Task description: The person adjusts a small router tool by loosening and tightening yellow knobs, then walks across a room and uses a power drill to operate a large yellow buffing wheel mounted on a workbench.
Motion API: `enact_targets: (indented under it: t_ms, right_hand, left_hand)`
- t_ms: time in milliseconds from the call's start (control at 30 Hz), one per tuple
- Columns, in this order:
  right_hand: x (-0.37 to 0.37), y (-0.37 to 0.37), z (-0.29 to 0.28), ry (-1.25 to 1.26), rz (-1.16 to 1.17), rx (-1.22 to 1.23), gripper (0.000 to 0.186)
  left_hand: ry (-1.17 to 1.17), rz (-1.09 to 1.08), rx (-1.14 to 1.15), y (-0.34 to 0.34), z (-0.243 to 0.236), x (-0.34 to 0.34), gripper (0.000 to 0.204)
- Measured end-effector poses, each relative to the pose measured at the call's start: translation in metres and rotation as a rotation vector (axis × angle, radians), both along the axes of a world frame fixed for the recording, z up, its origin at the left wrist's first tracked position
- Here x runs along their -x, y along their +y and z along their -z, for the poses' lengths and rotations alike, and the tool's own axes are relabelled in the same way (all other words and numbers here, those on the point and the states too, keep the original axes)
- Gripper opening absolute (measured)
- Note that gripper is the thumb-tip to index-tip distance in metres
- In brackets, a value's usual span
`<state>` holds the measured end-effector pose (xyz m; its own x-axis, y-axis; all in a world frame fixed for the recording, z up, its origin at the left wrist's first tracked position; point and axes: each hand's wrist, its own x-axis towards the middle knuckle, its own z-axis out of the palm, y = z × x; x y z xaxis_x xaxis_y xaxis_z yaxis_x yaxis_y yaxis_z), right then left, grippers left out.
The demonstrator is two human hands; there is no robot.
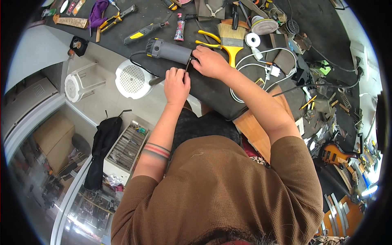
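Head view: Two bare hands meet at one grey power tool point(169, 51) lying on a black workbench point(210, 92). The right hand point(211, 62) grasps its front end; the left hand point(177, 86), fingers curled, touches one thin dark rod point(188, 65), its grip impossible to tell. Nearby lie one slim rotary tool point(143, 33), one tube point(179, 27) and one wide brush point(232, 41); beyond, two white stools point(132, 79).

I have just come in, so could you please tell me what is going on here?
A person's right hand is at the right end of a grey cylindrical power tool on the black workbench. The left hand is nearer the body, by a thin dark rod between the hands; its grip is unclear. A flat yellow-handled brush lies nearby.
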<state>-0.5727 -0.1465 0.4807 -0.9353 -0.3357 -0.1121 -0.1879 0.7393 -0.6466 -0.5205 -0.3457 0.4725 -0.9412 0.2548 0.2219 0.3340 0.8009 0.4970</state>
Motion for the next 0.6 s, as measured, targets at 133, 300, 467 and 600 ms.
enact_targets:
  t_ms: [133, 300, 467, 600]
  right_hand:
    - [0.009, 0.003, 0.000, -0.045, -0.126, -0.073, 0.028]
    - [0.017, 0.004, 0.004, -0.053, -0.179, -0.029, 0.026]
    - [0.003, -0.002, 0.004, -0.030, -0.122, -0.051, 0.024]
    - [-0.008, -0.010, 0.008, 0.098, -0.018, -0.105, 0.023]
  left_hand:
    - [-0.128, 0.041, 0.004, -0.005, 0.007, 0.000, 0.021]
    - [-0.045, 0.082, 0.006, -0.007, 0.023, 0.005, 0.022]
    - [-0.034, 0.059, -0.009, 0.000, 0.024, 0.006, 0.021]
    - [-0.023, 0.051, -0.033, -0.003, 0.022, 0.007, 0.022]
